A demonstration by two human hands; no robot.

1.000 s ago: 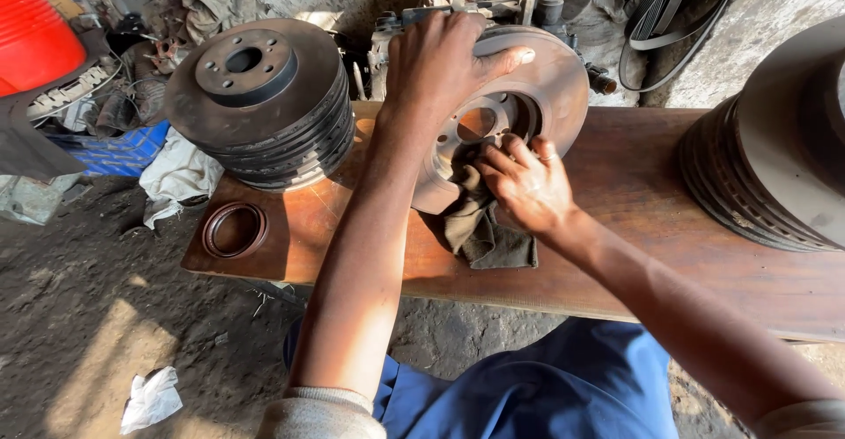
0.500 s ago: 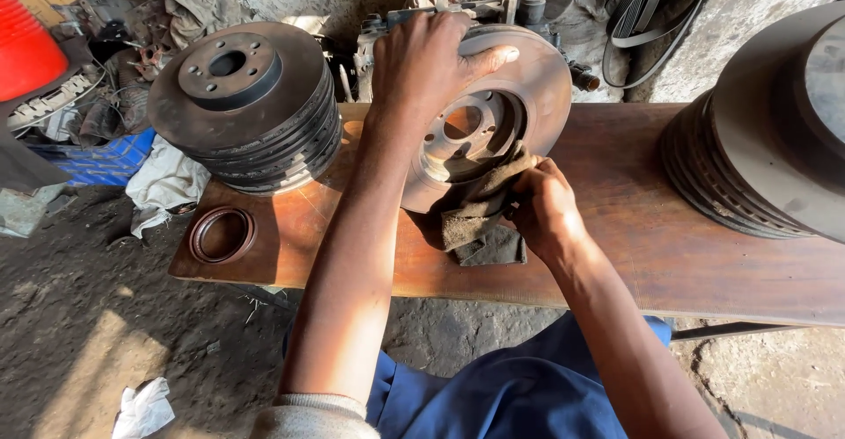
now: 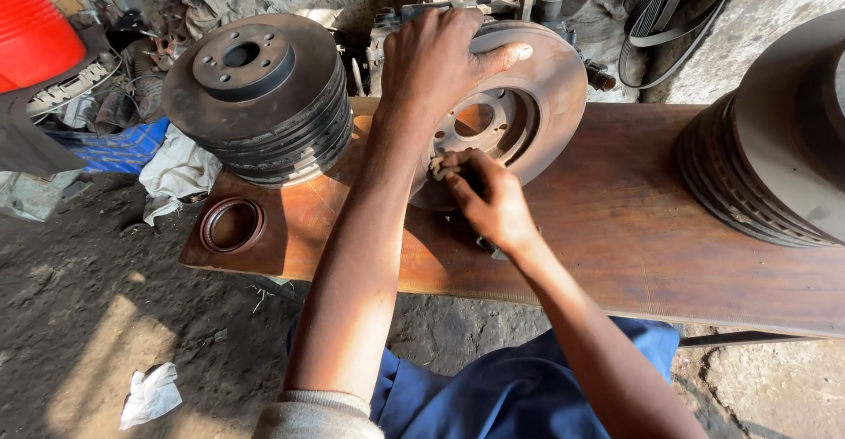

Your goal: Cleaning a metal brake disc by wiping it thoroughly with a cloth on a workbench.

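Brake disc (image 3: 537, 95) stands tilted on its edge on the wooden table (image 3: 634, 228), beside a stack of discs (image 3: 260, 95). Left hand (image 3: 431, 60) grips its top rim, fingers wrapped over. Right hand (image 3: 488, 197) fingers pinch a small rag at the hub.

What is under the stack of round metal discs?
The stack of discs sits on the wooden bench, beside a rubber ring. Anything directly underneath is covered.

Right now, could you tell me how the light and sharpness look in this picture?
Head view: sharp overall; the left hand and right hand on the tilted brake disc stand in sun, casting arm shadows onto the wooden bench; bright patches on the ground.
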